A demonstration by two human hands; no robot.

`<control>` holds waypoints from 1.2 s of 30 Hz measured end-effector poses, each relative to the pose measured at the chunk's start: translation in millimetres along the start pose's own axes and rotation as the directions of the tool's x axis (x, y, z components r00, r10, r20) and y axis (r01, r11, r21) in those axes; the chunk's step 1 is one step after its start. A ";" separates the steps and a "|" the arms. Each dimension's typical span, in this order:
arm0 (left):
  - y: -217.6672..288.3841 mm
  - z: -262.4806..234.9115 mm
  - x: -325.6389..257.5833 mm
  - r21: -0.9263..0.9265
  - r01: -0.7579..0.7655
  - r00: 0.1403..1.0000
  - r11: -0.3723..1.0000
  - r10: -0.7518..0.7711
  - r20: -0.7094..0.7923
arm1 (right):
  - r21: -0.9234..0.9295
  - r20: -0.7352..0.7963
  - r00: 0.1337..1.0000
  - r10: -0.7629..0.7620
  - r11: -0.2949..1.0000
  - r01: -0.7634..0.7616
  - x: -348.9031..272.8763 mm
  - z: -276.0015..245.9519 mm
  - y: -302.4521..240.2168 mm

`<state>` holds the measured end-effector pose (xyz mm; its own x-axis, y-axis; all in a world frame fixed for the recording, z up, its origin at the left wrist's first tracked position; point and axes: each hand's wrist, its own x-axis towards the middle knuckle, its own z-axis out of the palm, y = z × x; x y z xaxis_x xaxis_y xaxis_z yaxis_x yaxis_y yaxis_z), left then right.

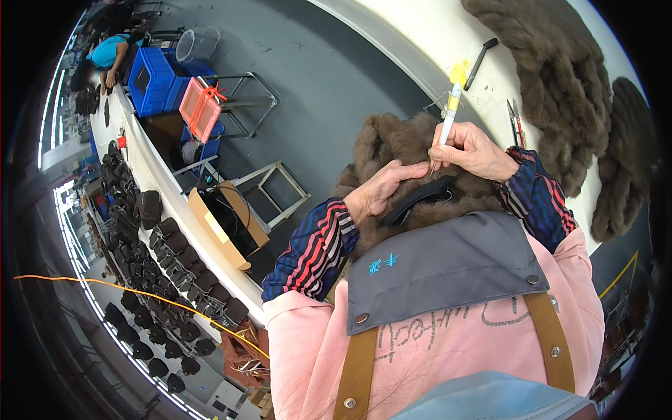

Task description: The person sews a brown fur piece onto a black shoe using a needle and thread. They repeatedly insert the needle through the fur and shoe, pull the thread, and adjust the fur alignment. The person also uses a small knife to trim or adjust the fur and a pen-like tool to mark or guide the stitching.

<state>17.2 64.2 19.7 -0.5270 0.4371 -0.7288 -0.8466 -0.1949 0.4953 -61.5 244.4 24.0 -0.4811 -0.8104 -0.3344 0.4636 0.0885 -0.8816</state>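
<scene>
The right hand [476,150] grasps a white-and-yellow pen-shaped tool [450,112] between thumb and fingers in a writing grip, low on the barrel, presumably for fine control of the tip. The left hand [392,183] lies across the brown fur piece [381,136], its leading fingers close beside the tip, apparently to steady the pile there; whether they also pinch a fold cannot be told. The fur piece sits directly before the grey apron flap [434,269], near the edge of the white worktop [493,87], likely to keep it within close sight; what supports it is hidden. A black band [418,198] shows along an opening in the fur. On the worktop, a slim black implement [479,64] and a red-handled tool [516,124] lie near the right hand, seemingly for easy reach, beside heaped brown furs [560,91].
</scene>
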 end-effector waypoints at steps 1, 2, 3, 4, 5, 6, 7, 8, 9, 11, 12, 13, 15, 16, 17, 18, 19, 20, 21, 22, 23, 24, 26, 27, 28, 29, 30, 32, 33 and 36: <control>-1.3 -0.7 0.7 0.008 -0.007 1.000 1.000 0.007 0.005 | -0.001 0.002 1.000 0.004 1.000 -0.004 0.1 0.0 0.1; -3.3 -2.2 1.8 0.015 -0.015 1.000 1.000 0.015 0.010 | -0.002 0.005 1.000 0.007 1.000 -0.007 0.0 0.0 0.1; -3.9 -2.7 2.3 0.023 -0.022 1.000 0.999 0.021 0.016 | -0.009 0.004 1.000 0.014 1.000 -0.014 -0.2 0.1 -0.1; -3.3 -2.6 2.1 0.021 -0.009 1.000 1.000 0.008 0.016 | -0.015 0.002 1.000 0.021 1.000 -0.021 -0.6 0.2 -0.6; -1.3 -1.9 1.0 0.018 0.004 1.000 1.000 -0.005 0.017 | -0.022 0.000 1.000 0.027 0.999 -0.027 -1.1 0.4 -0.8; 0.1 -1.0 -0.8 0.015 0.017 1.000 1.000 -0.017 0.015 | -0.041 0.018 1.000 0.007 0.999 -0.006 -1.1 1.0 0.0; -2.1 -1.9 -0.4 0.012 0.016 1.000 1.000 -0.016 0.024 | -0.060 0.035 0.999 -0.013 0.998 0.015 -1.1 1.5 2.2; -6.5 -3.6 1.2 0.010 0.016 0.999 1.000 -0.016 0.034 | -0.079 0.052 0.998 -0.034 0.996 0.038 -1.5 2.1 3.1; -8.6 -3.8 2.1 0.009 0.014 0.999 1.000 -0.014 0.040 | -0.091 0.041 0.999 -0.028 0.995 0.032 -3.1 5.7 2.6; -13.6 4.7 2.1 0.010 0.046 0.981 0.999 -0.043 -0.190 | -0.200 0.029 1.000 -0.008 0.980 0.014 -7.6 11.7 -1.9; -14.3 8.2 2.0 0.012 0.064 0.953 0.998 -0.058 -0.297 | -0.150 0.022 1.000 -0.006 0.989 0.009 -7.7 10.6 -1.7; -14.6 6.0 4.3 0.000 0.041 0.955 0.999 -0.039 -0.293 | -0.099 0.015 1.000 -0.005 0.995 0.006 -6.5 7.8 -0.4; -14.8 1.6 11.3 -0.029 -0.001 0.959 1.000 -0.007 -0.283 | 0.014 -0.003 0.999 -0.049 0.999 0.049 -4.6 3.3 -3.8; -13.7 1.1 10.0 0.054 0.020 0.969 0.998 -0.006 -0.246 | 0.035 -0.067 0.996 -0.054 0.998 0.057 -4.1 -1.6 0.2; -11.3 -0.4 5.6 0.137 0.038 0.978 0.990 -0.009 -0.208 | 0.079 -0.114 0.990 -0.078 0.993 0.087 -5.2 -7.2 3.4; -8.1 -0.6 2.6 0.226 0.053 0.985 0.973 -0.014 -0.170 | 0.122 -0.166 0.981 -0.104 0.985 0.125 -6.4 -10.6 5.2; -9.5 0.0 4.5 0.337 0.119 0.957 0.934 -0.017 -0.289 | 0.120 -0.152 0.984 -0.094 0.986 0.113 -8.1 -11.7 5.3; -7.2 3.2 4.4 0.358 0.097 0.957 0.929 0.011 -0.289 | 0.118 -0.139 0.987 -0.084 0.988 0.100 -9.9 -12.9 4.8; 3.4 14.4 -0.8 0.376 0.078 0.956 0.923 0.038 -0.291 | 0.117 -0.123 0.990 -0.072 0.989 0.086 -12.0 -13.3 5.6; 9.3 20.9 -2.9 0.395 0.058 0.955 0.917 0.065 -0.291 | 0.100 -0.130 0.987 -0.091 0.990 0.104 -12.9 -14.0 7.8; 7.0 21.0 -0.3 0.333 0.019 0.961 0.943 0.074 -0.266 | 0.083 -0.135 0.985 -0.109 0.989 0.121 -13.1 -15.2 10.5; 2.8 19.9 2.7 0.268 -0.018 0.965 0.963 0.087 -0.247 | 0.066 -0.136 0.982 -0.129 0.988 0.139 -13.0 -15.7 11.8; -2.6 15.5 5.6 0.184 -0.041 0.973 0.982 0.081 -0.217 | 0.039 -0.124 0.979 -0.161 0.985 0.167 -14.3 -15.2 12.8; -2.6 13.1 5.6 0.166 -0.028 0.977 0.986 0.062 -0.202 | 0.023 -0.119 0.977 -0.175 0.984 0.179 -15.0 -15.1 13.3; -1.9 11.6 5.2 0.147 -0.016 0.981 0.989 0.043 -0.187 | 0.024 -0.118 0.978 -0.171 0.984 0.175 -15.5 -15.1 14.0; -0.3 11.7 4.6 0.125 -0.003 0.982 0.992 0.026 -0.185 | 0.026 -0.117 0.979 -0.165 0.985 0.169 -15.8 -14.9 14.8; 5.5 16.4 2.1 0.102 0.007 0.983 0.995 0.012 -0.184 | 0.025 -0.113 0.981 -0.159 0.986 0.163 -16.3 -15.0 15.4; 5.8 18.6 0.7 0.093 -0.065 0.984 0.993 0.079 -0.157 | 0.028 -0.129 0.980 -0.149 0.988 0.154 -17.6 -14.6 17.2; 1.7 17.1 -0.5 0.107 -0.149 0.978 0.983 0.162 -0.131 | 0.030 -0.134 0.980 -0.144 0.988 0.149 -17.6 -13.8 17.6; 0.5 19.0 3.5 0.023 -0.078 0.982 0.997 0.081 -0.174 | 0.030 -0.149 0.982 -0.114 0.992 0.120 -16.4 -11.3 17.6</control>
<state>16.4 82.3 26.4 -0.5984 0.2609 -0.7576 -0.8011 -0.2082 0.5611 -53.9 265.7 10.2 -0.6366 -0.7197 -0.2772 0.4247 -0.0272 -0.9049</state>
